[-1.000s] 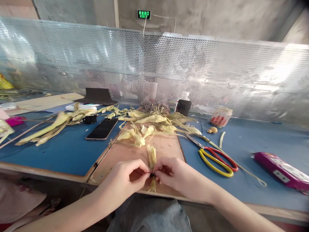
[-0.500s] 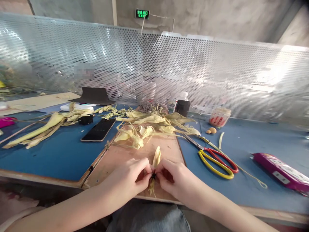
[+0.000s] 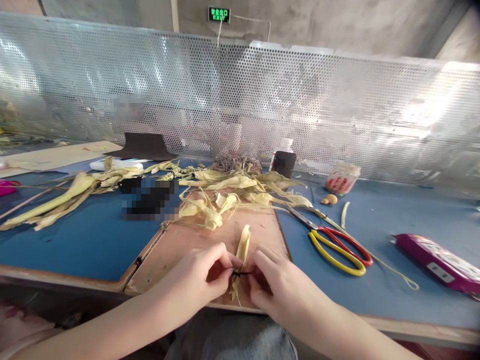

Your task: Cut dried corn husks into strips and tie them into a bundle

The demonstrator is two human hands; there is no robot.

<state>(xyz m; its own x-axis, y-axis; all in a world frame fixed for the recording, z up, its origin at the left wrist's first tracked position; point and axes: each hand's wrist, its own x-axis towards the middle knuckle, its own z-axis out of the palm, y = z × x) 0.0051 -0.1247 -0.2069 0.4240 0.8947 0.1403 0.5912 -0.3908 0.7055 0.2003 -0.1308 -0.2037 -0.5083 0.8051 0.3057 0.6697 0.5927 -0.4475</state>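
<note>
In front of me a folded strip of dried corn husk [image 3: 243, 242] stands nearly upright at the near edge of a wooden board. A short black string [image 3: 241, 273] crosses it low down, with frayed husk ends hanging below. From the left, my left hand [image 3: 210, 270] pinches the string close against the husk; its fingertips partly hide the spot. On the other side my right hand [image 3: 272, 280] is closed in a pinch on the string's right end, slightly apart from the husk.
Loose corn husks [image 3: 232, 185] lie behind my hands on the wooden board [image 3: 180, 250]. To the right are scissors [image 3: 337, 247] with red and yellow handles, a purple power strip [image 3: 438, 262] and a jar [image 3: 342, 178]. A perforated metal screen [image 3: 240, 95] stands behind the table.
My right hand has drawn a little to the right, away from the husk. More of the black string shows between my hands. The left hand has shifted slightly left.
</note>
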